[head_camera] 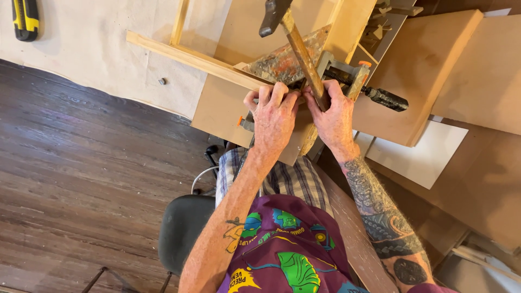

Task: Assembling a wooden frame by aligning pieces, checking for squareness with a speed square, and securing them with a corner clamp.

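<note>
My left hand [273, 115] rests with curled fingers on the corner of a light wooden frame [198, 58], next to a grey corner clamp [341, 70] with a black screw handle [386, 99]. My right hand [332, 115] grips the wooden handle of a hammer [299, 50]. The hammer's dark metal head [272, 15] points away from me, above the frame. The two hands touch at the frame corner. What the left fingertips pinch is hidden.
Brown boards [429, 65] lie to the right, with a white panel [420, 154] under them. A canvas sheet [97, 49] covers the floor at the back, bearing a yellow-black tool [25, 19]. A grey stool seat [182, 228] stands on dark wood flooring [81, 179].
</note>
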